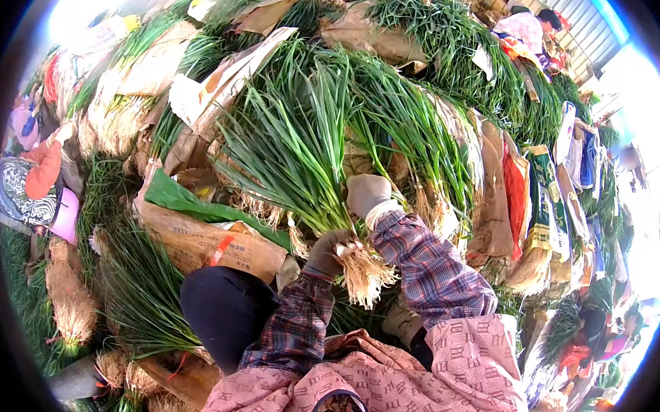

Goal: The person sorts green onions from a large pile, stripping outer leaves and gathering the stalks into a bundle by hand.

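Note:
A bunch of green onions (302, 158) lies across the middle of the head view, its long leaves fanning up and left. My gloved left hand (327, 255) is closed round the bunch's white base. Pale stringy roots (365, 276) stick out to the right of that hand. My gloved right hand (370, 195) is curled against the right side of the stems, just above my left hand. Its fingers are turned away, so what lies in them is hidden.
Stacked green onions with brown paper sheets (212, 242) surround me. A dark-covered knee (228, 315) is at lower left. Bundles wrapped in red and green sacks (539, 202) stand at right. Another person (36, 188) sits at left; one more (529, 31) is at upper right.

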### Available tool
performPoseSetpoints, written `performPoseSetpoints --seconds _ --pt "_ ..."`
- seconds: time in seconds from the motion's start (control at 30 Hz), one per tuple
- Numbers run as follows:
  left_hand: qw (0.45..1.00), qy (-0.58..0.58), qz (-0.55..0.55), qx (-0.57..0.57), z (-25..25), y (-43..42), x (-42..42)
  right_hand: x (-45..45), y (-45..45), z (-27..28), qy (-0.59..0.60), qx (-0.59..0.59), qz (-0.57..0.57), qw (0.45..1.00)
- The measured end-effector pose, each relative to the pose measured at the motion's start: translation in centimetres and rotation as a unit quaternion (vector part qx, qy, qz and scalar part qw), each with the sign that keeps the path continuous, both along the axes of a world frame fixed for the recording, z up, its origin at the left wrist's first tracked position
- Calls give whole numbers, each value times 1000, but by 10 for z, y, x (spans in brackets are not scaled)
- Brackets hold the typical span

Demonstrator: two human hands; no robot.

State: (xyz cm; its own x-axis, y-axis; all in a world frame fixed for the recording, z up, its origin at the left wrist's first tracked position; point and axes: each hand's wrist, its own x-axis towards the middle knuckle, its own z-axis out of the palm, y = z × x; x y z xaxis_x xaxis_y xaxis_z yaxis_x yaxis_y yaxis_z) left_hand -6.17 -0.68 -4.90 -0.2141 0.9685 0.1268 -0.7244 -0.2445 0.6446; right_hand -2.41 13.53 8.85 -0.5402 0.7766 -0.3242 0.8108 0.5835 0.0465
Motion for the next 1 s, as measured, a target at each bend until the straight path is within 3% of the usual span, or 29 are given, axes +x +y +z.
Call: performPoseSetpoints --seconds 0.03,0.1,0.13,0.17,0.2,0.23,0.27,0.3,0.33,0.37,0.4,0.43,0.53,0.57,0.6,0.63,0.67,0.73,0.77,0.8,0.87,0.9,0.93,1.0 --pt "998 64 -2 4 1 -1 -5 2 2 -5 0 15 7 1000" --pt "988 -99 -67 -99 7 -3 -14 19 9 -12 38 49 32 998" --pt "967 -180 -101 -151 10 -5 -14 32 14 -14 160 20 -13 987" --pt "993 50 1 -108 -7 -6 -6 46 16 -24 254 26 -44 966" --pt "996 11 -35 -85 -16 -4 -7 63 23 -42 347 33 -76 934" --pt "995 -30 -70 -62 -22 -2 -13 96 65 -95 454 15 -139 880" --pt "991 -71 -103 -38 -25 1 -15 117 72 -85 494 -36 -212 843" --pt "996 -28 -77 -24 -22 0 -14 139 78 -75 533 -77 -286 793" --pt "994 -66 -80 -18 -21 -1 -15 147 48 -10 508 -150 -370 764" --pt "991 -105 -82 -11 -19 0 -16 185 49 -24 334 -157 -147 918" --pt "986 -145 -83 -1 -16 2 -16 202 39 -28 161 -169 -45 971" --pt "978 -178 -102 41 -15 2 -15 221 29 -32 11 -169 88 982" --pt "957 -202 -177 107 -9 4 -22 213 -43 13 -312 -227 58 921" --pt "962 -211 -150 86 -8 3 -18 212 -37 15 -126 -181 -9 975" --pt "966 -219 -121 65 -9 2 -14 202 -31 4 138 -192 -2 972" --pt "974 -188 -123 18 -14 -3 -17 170 -27 -5 365 -236 -42 899" --pt "980 -155 -122 -27 -18 -4 -23 139 -28 4 386 -305 -118 863" --pt "994 -82 -51 -60 -22 -3 -15 88 -32 -9 402 -371 -89 832" --pt "996 -46 -12 -76 -21 -1 -13 69 -37 -20 311 -234 -39 920" --pt "996 -36 -4 -81 -14 -2 -12 59 -41 -26 206 -89 13 975" --pt "995 -21 11 -95 16 -13 -10 62 -42 -28 132 77 148 977" --pt "963 -161 -77 -203 32 -14 -18 63 -50 -6 62 39 144 987" --pt "974 -128 -87 -168 21 -11 -17 66 -56 8 24 -5 117 993" --pt "987 -62 -109 -98 -10 -3 -13 93 -60 -3 20 88 195 977"
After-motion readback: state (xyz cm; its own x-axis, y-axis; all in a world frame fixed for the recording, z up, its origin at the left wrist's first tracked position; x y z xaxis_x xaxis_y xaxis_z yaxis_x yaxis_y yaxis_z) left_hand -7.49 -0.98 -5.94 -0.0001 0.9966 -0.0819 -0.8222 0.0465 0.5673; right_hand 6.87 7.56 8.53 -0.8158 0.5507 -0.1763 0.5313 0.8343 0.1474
